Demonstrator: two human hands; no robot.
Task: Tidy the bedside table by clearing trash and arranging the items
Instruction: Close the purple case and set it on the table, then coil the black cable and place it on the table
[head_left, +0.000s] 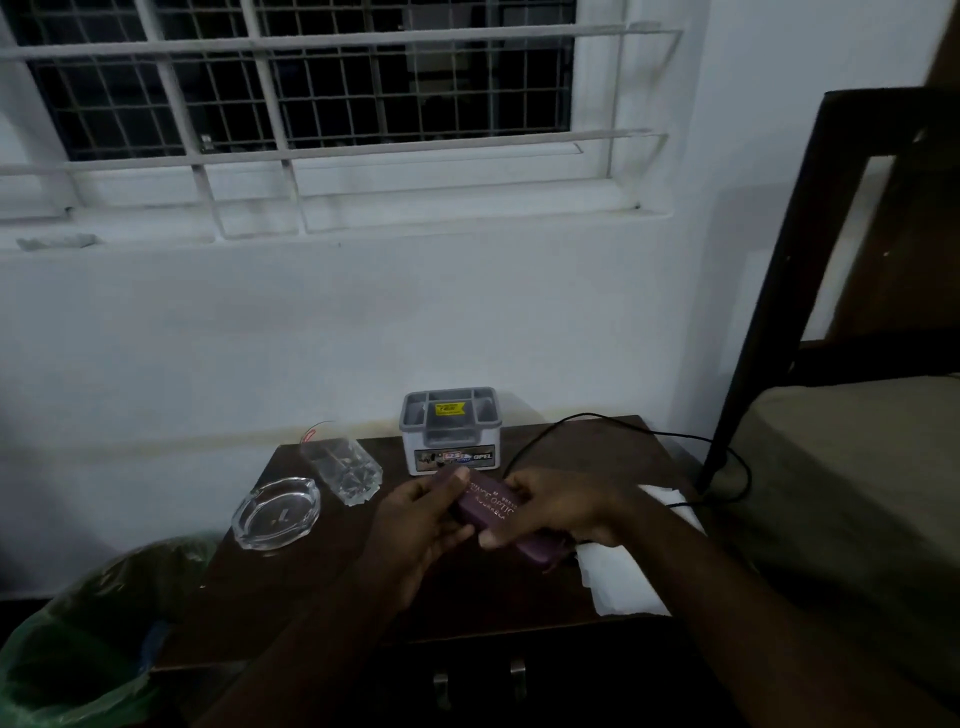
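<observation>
**Asker:** What was the person doing at the bedside table when you looked?

**Onlooker:** They stood over the dark wooden bedside table (311, 613) holding a maroon spectacle case (498, 514) in both hands, just above the tabletop near its middle. The left hand (421, 519) had its fingers curled round the case's far end, and the right hand (566, 506) gripped the near end, thumb pressed on the lid. I judged they were at the arranging stage, about to find the case a place.

**Asker:** What did the case look like?

**Onlooker:** It was an oblong with rounded ends, hard-looking, with pale lettering across the lid. The lid seemed closed, though the dim light made that hard to confirm.

**Asker:** What would the next move have needed?

**Onlooker:** A bare spot, I think. A grey plastic organiser box (451, 431) sat at the back against the wall, with a clear tumbler (343, 467) and a glass ashtray (275, 514) to its left. White paper (623, 582) lay at the right under a black cable (727, 467). If that paper was trash, a green-lined bin (78, 639) stood by the table's left side.
</observation>
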